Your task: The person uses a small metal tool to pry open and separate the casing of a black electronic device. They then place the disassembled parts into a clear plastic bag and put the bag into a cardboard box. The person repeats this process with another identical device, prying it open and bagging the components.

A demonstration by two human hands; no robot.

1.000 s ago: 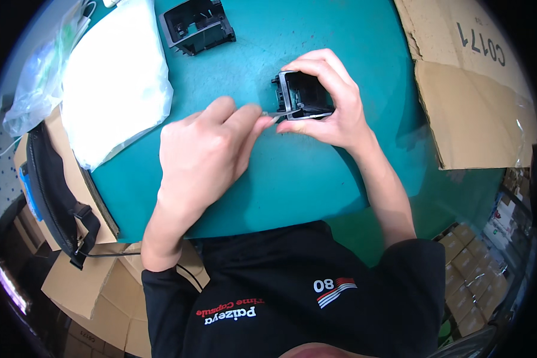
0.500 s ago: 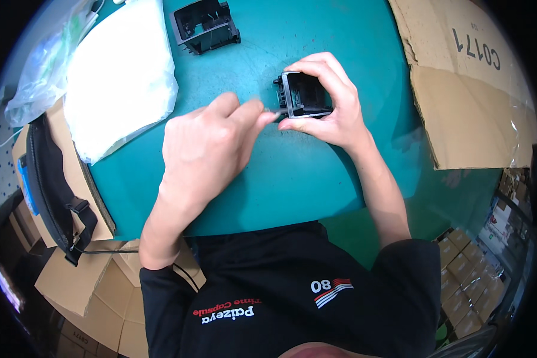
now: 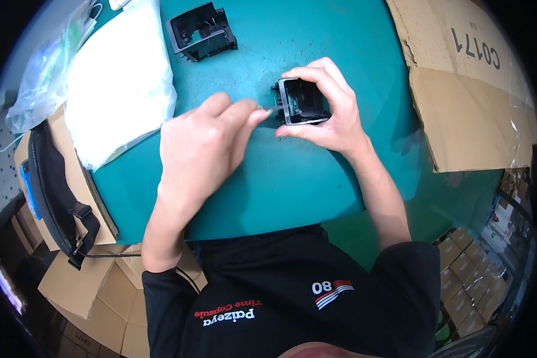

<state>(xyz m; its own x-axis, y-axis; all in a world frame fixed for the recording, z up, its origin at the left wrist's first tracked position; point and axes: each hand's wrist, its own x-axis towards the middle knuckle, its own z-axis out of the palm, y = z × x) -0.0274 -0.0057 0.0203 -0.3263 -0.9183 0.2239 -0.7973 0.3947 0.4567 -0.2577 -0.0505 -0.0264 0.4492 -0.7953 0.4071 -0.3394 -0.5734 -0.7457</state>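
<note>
My right hand [image 3: 342,119] grips a black plastic housing [image 3: 312,100], a small open-topped box with a lighter rim, fingers over its far side and thumb along its near side. Pinched in my left hand [image 3: 204,143] is a thin, light-coloured tool [image 3: 278,109], its tip against the left rim of the housing. Motion smears the tool and fingertips, so its exact kind is unclear. Small clips or pegs stick out on the housing's left side. A second black housing [image 3: 203,39] of similar shape stands on the table farther off to the left, touched by neither hand.
A green mat [image 3: 268,191] covers the table. White plastic bags [image 3: 122,77] lie at the left, beside a black waist pouch [image 3: 51,179] on cardboard. An opened cardboard box [image 3: 477,113] borders the right side. Another open carton [image 3: 95,286] sits below the table at lower left.
The tool and left fingertips have shifted slightly at the housing's left rim. The housing has turned a little in my right hand. The grips are the same.
</note>
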